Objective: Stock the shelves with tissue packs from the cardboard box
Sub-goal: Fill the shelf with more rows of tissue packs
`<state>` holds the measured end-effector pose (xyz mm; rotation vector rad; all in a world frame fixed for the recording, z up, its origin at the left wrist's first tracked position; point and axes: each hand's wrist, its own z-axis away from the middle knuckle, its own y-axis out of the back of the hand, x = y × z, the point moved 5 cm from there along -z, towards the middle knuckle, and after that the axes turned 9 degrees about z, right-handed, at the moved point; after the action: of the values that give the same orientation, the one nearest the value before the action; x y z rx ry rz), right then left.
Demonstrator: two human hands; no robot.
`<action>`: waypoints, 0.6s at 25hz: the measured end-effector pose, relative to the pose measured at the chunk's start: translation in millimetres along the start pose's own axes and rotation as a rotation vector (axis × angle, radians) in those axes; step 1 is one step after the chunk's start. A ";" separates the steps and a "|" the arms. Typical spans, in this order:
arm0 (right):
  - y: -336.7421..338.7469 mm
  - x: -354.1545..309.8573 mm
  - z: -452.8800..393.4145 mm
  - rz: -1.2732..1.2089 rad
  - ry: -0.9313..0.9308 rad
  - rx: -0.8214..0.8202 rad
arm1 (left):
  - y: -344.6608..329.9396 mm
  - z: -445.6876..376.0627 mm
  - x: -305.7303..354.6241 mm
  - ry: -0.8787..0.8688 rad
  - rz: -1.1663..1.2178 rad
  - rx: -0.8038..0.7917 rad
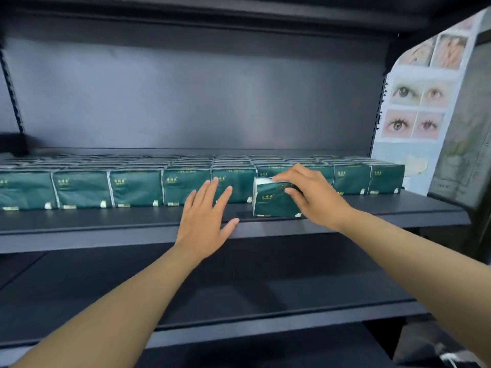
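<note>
Several rows of green tissue packs stand across the dark shelf, reaching back to its rear wall. One more green tissue pack sits alone at the shelf's front edge, ahead of the front row. My right hand grips this pack from its right end, fingers curled over its top. My left hand hovers flat with straight spread fingers just left of that pack, above the shelf's front edge, holding nothing. The cardboard box is out of sight.
A lower dark shelf lies below with nothing on it. Overhead runs another shelf. At the right, a poster of eye pictures stands beside the shelf upright.
</note>
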<state>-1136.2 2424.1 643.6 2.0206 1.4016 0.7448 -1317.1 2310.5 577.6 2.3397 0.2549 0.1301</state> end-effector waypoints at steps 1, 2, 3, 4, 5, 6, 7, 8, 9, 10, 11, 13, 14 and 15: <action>-6.1 7.7 -7.4 0.033 -0.025 -0.003 | -5.6 -10.0 -1.6 -0.007 -0.017 -0.040; -13.6 16.1 -13.4 0.062 -0.058 -0.013 | -12.3 -18.7 -4.0 -0.011 -0.028 -0.076; -21.2 23.9 -18.0 0.090 -0.094 -0.027 | -18.4 -25.3 -6.6 -0.008 -0.030 -0.097; -29.8 32.3 -22.7 0.115 -0.134 -0.043 | -23.4 -31.0 -9.5 0.000 -0.022 -0.114; -37.4 39.9 -26.0 0.128 -0.180 -0.054 | -27.0 -34.5 -11.2 0.014 -0.006 -0.135; -45.0 47.1 -29.4 0.122 -0.228 -0.056 | -29.2 -36.4 -12.5 0.034 0.015 -0.155; -52.8 53.3 -33.9 0.098 -0.274 -0.048 | -31.2 -38.1 -14.5 0.055 0.037 -0.174; -59.9 58.3 -38.0 0.062 -0.317 -0.032 | -31.4 -38.1 -15.0 0.077 0.042 -0.189; -67.6 62.5 -43.0 0.026 -0.351 -0.016 | -31.8 -37.6 -16.0 0.090 0.029 -0.201; -74.6 66.0 -47.2 0.004 -0.374 -0.011 | -31.4 -37.4 -15.2 0.090 0.006 -0.210; -80.2 67.9 -50.0 0.006 -0.381 -0.022 | -30.6 -37.2 -13.8 0.087 -0.007 -0.217; -87.5 69.7 -53.8 0.067 -0.357 -0.084 | -31.2 -38.0 -12.8 0.092 -0.002 -0.232; -89.4 68.9 -54.9 0.114 -0.341 -0.128 | -32.1 -38.1 -13.8 0.099 -0.001 -0.241; -90.4 68.2 -55.0 0.170 -0.328 -0.163 | -32.5 -37.8 -14.8 0.103 0.002 -0.246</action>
<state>-1212.4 2522.5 625.0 2.0390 0.9630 0.5458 -1342.6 2355.7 580.7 2.0921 0.2716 0.2682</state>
